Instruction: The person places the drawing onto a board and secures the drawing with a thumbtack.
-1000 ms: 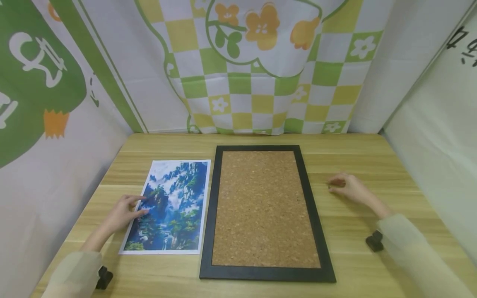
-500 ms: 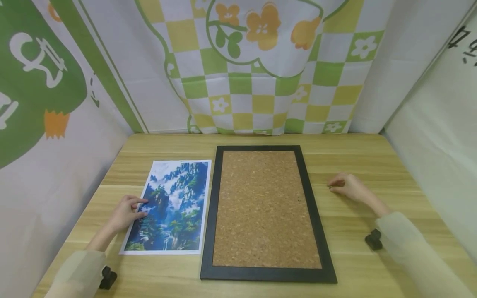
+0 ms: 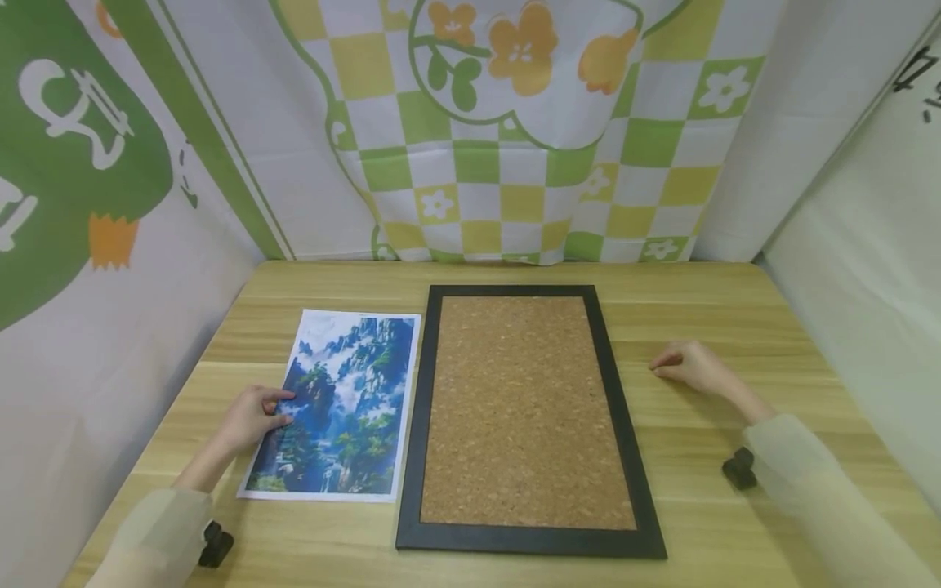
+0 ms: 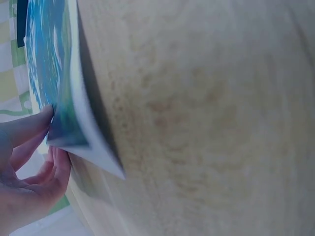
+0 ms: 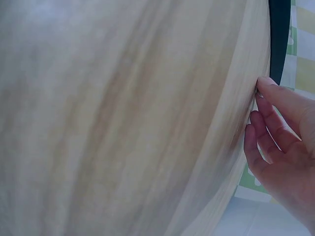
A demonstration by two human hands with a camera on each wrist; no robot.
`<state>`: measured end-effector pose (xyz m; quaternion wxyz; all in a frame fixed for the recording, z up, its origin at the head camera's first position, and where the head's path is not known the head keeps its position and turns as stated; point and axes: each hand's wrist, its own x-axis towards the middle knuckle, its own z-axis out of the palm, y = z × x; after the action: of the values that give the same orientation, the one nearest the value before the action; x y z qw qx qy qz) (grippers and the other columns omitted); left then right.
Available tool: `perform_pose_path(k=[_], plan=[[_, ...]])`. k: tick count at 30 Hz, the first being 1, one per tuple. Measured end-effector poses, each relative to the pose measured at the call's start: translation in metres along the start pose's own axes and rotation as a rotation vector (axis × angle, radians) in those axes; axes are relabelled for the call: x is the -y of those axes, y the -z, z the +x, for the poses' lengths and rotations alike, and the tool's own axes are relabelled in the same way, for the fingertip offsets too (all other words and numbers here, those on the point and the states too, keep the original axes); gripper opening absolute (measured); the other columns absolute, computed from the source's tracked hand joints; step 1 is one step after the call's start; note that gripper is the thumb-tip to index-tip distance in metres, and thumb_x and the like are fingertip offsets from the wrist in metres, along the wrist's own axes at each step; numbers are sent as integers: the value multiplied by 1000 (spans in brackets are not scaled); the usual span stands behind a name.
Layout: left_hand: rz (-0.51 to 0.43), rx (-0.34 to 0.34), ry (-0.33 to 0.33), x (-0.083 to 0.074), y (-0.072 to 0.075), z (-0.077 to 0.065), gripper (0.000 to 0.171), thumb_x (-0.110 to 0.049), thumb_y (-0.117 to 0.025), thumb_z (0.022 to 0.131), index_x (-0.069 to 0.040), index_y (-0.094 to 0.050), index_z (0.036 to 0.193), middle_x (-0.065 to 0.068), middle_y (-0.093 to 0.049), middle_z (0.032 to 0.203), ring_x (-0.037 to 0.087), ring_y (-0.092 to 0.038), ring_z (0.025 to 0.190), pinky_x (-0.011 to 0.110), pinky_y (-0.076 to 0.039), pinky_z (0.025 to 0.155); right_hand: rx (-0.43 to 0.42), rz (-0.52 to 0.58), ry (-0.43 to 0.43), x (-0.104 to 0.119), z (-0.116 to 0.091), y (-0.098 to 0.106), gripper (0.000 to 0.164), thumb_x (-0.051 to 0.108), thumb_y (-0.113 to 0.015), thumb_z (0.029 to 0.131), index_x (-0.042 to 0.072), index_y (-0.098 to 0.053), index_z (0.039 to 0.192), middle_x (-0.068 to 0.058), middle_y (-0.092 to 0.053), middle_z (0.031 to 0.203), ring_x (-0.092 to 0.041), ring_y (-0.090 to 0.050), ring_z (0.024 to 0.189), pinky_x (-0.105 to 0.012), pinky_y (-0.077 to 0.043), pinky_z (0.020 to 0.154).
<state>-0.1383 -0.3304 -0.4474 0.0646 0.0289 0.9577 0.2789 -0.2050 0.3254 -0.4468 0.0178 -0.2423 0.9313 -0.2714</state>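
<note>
A printed landscape picture (image 3: 353, 408), blue-green mountains within a white border, lies on the left of the table. My left hand (image 3: 251, 415) pinches its left edge, thumb above and fingers beneath. In the left wrist view the near corner of the print (image 4: 66, 123) stands raised off the wood. My right hand (image 3: 694, 367) is right of the black-framed cork board (image 3: 525, 408). Its thumb and index fingertips (image 5: 266, 83) meet around a tiny dark thing (image 5: 257, 92), too small to make out; the other fingers are loosely curled.
The cork board lies flat in the middle of the wooden table (image 3: 713, 523), its frame close to the print's right edge. A checked, flowered curtain (image 3: 515, 180) hangs along the back edge. White cloth walls (image 3: 867, 269) stand at both sides.
The print's far edge has shifted slightly up and right in the head view, now tilted a little. My left hand has come slightly right along with its sleeve. The right hand stays nearly still.
</note>
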Motion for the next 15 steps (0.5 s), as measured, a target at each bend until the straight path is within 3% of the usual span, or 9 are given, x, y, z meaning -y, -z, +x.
perform_pose_path(k=[2, 6, 9, 12, 15], plan=[[-28, 23, 27, -2, 1, 0, 33, 0, -65, 80, 10, -60, 111, 29, -56, 95, 20, -46, 69, 27, -40, 56, 7, 7, -15, 1, -1, 1, 7, -2, -65, 79, -4, -69, 85, -20, -67, 88, -34, -63, 81, -38, -53, 72], [-41, 42, 41, 0, 2, 2, 33, -4, -66, 81, 8, -60, 110, 31, -57, 108, 28, -55, 82, 38, -49, 67, 8, 8, -27, 3, -1, 2, 6, -2, -65, 79, -4, -69, 84, -20, -67, 87, -34, -64, 80, -37, -53, 70], [-44, 61, 23, 6, 4, 4, 33, -9, -68, 80, 7, -62, 109, 24, -59, 96, 26, -54, 80, 37, -48, 67, 6, 9, -48, 4, 0, 2, 6, -1, -66, 79, -4, -69, 84, -19, -67, 86, -34, -63, 81, -38, -52, 72], [-80, 100, 4, 14, 7, 8, 35, -13, -69, 80, 5, -63, 109, 10, -54, 76, 14, -46, 64, 25, -41, 55, 8, 23, -75, 5, 1, 2, 7, 0, -66, 79, -4, -70, 84, -19, -67, 86, -35, -62, 83, -40, -51, 73], [-111, 142, 17, 21, 12, 10, 39, -19, -70, 80, 3, -63, 111, 6, -48, 70, 12, -39, 58, 23, -35, 50, 18, 38, -94, 5, 2, 2, 7, 0, -66, 79, -4, -70, 84, -19, -67, 86, -35, -61, 83, -37, -51, 73]])
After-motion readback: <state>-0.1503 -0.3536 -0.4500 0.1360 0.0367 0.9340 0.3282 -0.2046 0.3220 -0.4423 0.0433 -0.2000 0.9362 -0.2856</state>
